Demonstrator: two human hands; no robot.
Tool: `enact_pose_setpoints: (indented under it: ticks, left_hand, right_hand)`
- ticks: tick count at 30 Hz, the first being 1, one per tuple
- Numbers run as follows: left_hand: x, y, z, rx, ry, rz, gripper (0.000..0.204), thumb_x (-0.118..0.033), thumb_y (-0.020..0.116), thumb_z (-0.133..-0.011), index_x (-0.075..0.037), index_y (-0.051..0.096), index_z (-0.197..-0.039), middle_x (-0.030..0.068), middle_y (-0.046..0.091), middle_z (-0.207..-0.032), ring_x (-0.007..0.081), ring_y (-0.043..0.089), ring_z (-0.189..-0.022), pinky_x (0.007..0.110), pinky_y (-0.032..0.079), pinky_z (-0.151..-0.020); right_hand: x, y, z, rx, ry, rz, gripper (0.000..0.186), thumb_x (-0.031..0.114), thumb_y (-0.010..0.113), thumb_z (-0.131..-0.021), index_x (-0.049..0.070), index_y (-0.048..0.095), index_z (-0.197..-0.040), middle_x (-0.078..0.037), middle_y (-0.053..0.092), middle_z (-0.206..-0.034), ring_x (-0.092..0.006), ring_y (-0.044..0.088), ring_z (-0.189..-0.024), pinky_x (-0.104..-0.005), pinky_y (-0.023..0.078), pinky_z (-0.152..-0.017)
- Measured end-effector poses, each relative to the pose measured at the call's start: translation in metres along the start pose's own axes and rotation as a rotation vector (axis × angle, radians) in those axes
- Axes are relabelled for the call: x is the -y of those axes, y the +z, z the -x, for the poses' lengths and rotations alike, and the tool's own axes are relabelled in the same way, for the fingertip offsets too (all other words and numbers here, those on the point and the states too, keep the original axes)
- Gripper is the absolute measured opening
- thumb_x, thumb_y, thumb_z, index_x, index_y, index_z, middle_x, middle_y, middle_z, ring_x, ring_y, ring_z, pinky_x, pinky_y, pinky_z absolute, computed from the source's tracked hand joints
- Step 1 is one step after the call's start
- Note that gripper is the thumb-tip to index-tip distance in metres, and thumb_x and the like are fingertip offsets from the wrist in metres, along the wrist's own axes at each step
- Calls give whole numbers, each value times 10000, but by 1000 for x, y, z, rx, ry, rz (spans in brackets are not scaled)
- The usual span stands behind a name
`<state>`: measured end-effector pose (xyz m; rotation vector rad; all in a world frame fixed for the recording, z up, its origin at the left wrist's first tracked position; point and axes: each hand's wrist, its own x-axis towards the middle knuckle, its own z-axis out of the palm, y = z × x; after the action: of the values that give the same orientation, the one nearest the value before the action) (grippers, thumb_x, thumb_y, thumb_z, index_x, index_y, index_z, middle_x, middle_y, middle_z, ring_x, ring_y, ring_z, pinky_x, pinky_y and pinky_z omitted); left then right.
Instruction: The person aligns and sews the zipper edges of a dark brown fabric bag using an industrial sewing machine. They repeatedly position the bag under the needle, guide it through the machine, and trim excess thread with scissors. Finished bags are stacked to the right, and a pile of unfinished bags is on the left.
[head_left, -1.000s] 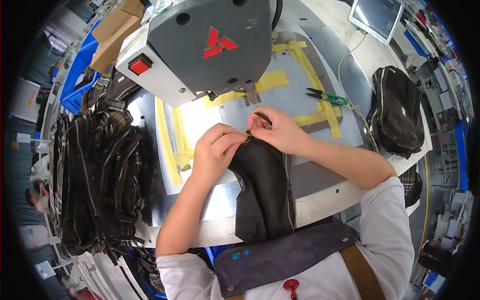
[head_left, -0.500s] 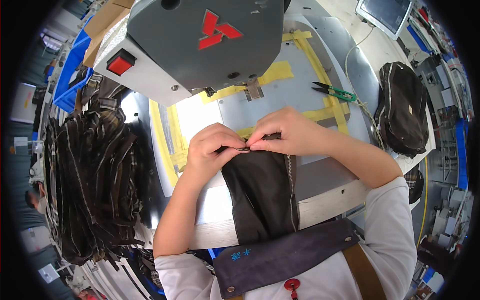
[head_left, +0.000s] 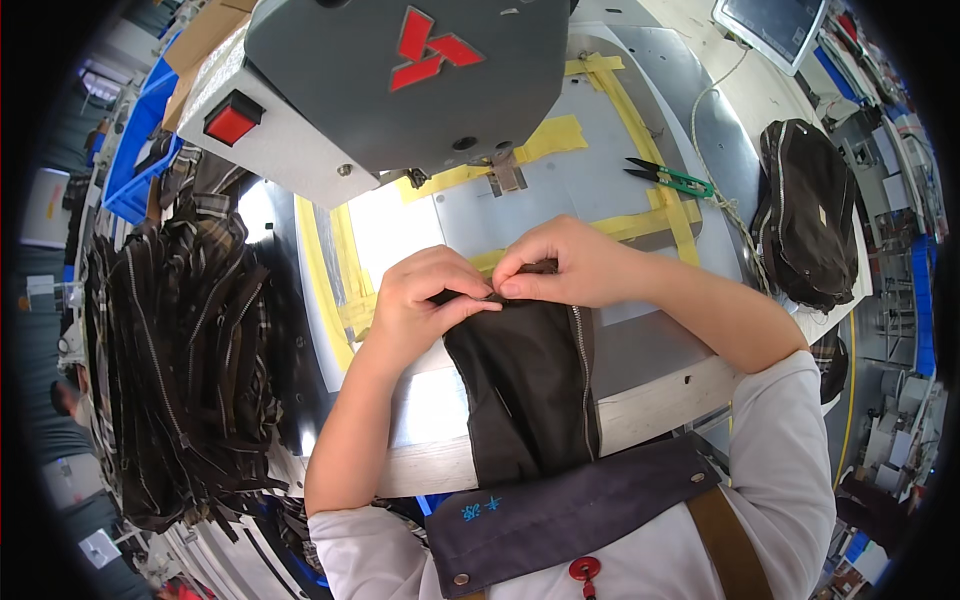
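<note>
A dark brown fabric piece (head_left: 520, 385) with a metal zipper (head_left: 583, 375) down its right side hangs from my hands over the table's near edge. My left hand (head_left: 430, 295) pinches its top edge between thumb and fingers. Close against it, my right hand (head_left: 560, 265) grips the same edge, thumb and forefinger pressed together. The fingertips of both hands almost meet, and whatever small part lies between them is hidden. Just beyond my hands is the grey sewing machine head (head_left: 410, 80), with its metal clamp (head_left: 507, 178) above the plate.
Yellow tape (head_left: 665, 215) borders the work plate. Green-handled thread snips (head_left: 670, 180) lie on its right side. A heap of dark zippered pieces (head_left: 190, 360) stands at left, with a blue bin (head_left: 140, 150) behind. At right are a dark pouch (head_left: 810, 215) and a screen (head_left: 770, 25).
Both hands stay at the fabric's top edge, with a slight shift of the fingers. The small light bit that showed at my left fingertips is now mostly covered. The view has tilted slightly.
</note>
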<state>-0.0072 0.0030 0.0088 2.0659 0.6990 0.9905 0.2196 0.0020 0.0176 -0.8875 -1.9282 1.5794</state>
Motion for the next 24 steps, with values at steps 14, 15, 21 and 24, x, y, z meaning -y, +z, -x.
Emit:
enact_pose_setpoints:
  ticks: [14,15,21,24]
  left_hand:
    - [-7,9,3,-89,66,-156,202,-4,800,-639,-85,691,-788,41,646,-850,183,625,-724,280,510,-608]
    - [-7,9,5,-90,107,-199,206,-2,799,-637,-91,692,-789,39,640,-866,184,626,-730,278,513,-604]
    - [-6,16,1,-231,184,-358,190,-3,794,-642,-95,669,-752,35,639,-873,206,640,-769,285,535,-604]
    - [-5,14,-4,-180,347,-449,209,-15,797,-632,-89,648,-759,38,652,-876,220,652,-806,307,555,-630]
  right_hand:
    - [7,22,7,-248,-84,344,148,129,657,-765,51,579,-865,-95,639,-726,-237,620,-652,-337,464,-597]
    - [7,23,6,-263,-43,258,146,129,653,-766,45,576,-857,-99,637,-720,-235,623,-652,-338,460,-593]
    - [2,19,-1,-287,24,32,87,74,607,-826,10,560,-860,-42,594,-720,-95,509,-643,-267,411,-587]
    - [0,19,-3,-283,39,54,58,64,594,-855,17,561,-868,-18,575,-725,-63,475,-652,-247,393,-587]
